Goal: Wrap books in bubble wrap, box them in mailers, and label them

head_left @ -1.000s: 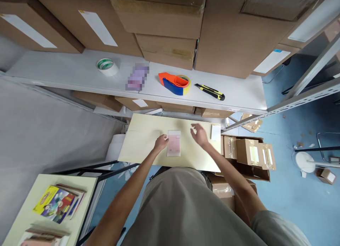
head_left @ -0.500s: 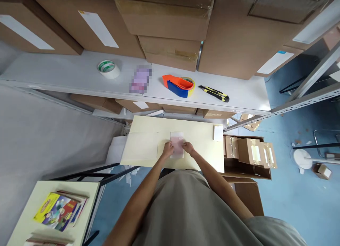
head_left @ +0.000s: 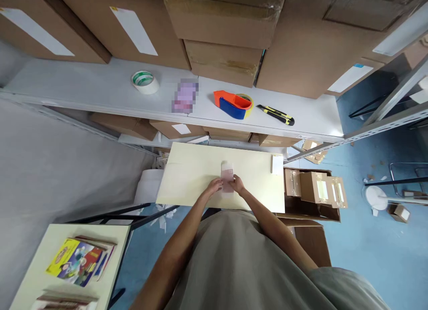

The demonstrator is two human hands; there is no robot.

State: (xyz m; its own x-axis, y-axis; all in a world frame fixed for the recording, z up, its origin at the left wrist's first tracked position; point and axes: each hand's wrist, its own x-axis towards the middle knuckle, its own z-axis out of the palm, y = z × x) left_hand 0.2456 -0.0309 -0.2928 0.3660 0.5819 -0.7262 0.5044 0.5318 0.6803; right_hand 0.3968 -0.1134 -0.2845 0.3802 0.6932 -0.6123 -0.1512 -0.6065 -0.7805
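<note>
A small pink packet in a clear sleeve [head_left: 228, 175] lies near the middle of a pale yellow table [head_left: 187, 176]. My left hand [head_left: 215, 185] grips its near left edge and my right hand [head_left: 238, 184] grips its near right edge, the fingers pinched on the packet. The packet looks narrower than before, as if folded or lifted at its near end. A small white card [head_left: 277, 163] lies at the table's right edge, away from both hands.
A white shelf [head_left: 100, 93] behind the table carries a tape roll [head_left: 145, 81], an orange-blue tape dispenser [head_left: 234, 104] and a yellow-black box cutter [head_left: 276, 115], under stacked cardboard boxes. Small cartons [head_left: 314, 188] fill an open box to the right. Books [head_left: 78, 262] lie on a table at lower left.
My right hand came in from the right and took the packet's near right edge. Both hands now pinch the packet, which looks narrower than one second ago.
</note>
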